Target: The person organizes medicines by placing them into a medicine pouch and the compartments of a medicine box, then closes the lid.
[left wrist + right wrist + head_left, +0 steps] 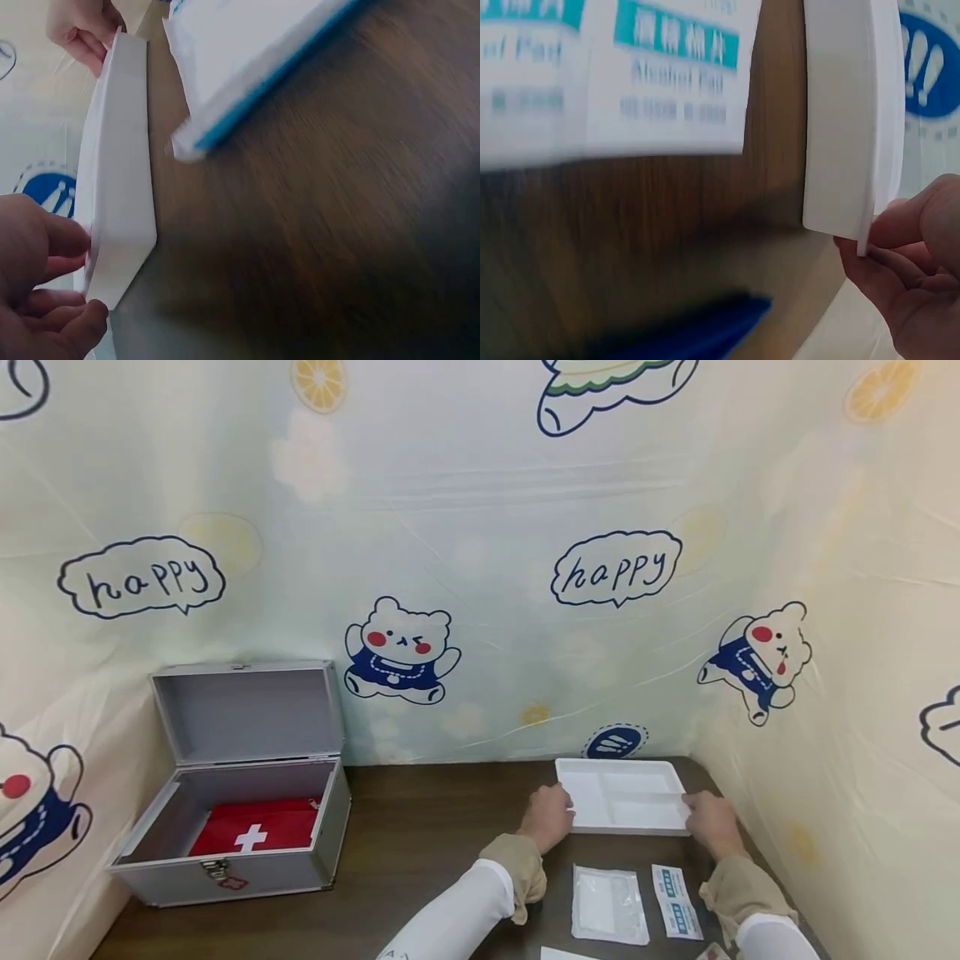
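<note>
A white compartmented tray (588, 793) lies at the back right of the table, near the wall cloth. My left hand (550, 817) grips its left end; in the left wrist view, fingers (71, 236) sit on both sides of the rim. At the opposite end my right hand (712, 822) pinches the rim between thumb and fingers, as the right wrist view shows. Nearer to me lie a white packet in clear wrapping (609, 906) and a joined pair of alcohol pad sachets (677, 902).
An open silver case (330, 827) stands at the left, its lid raised. Inside lies a red pouch (285, 827) with a white cross. A white flat piece (562, 954) shows at the bottom edge. Something blue (705, 326) lies low in the right wrist view. Patterned cloth walls surround the table.
</note>
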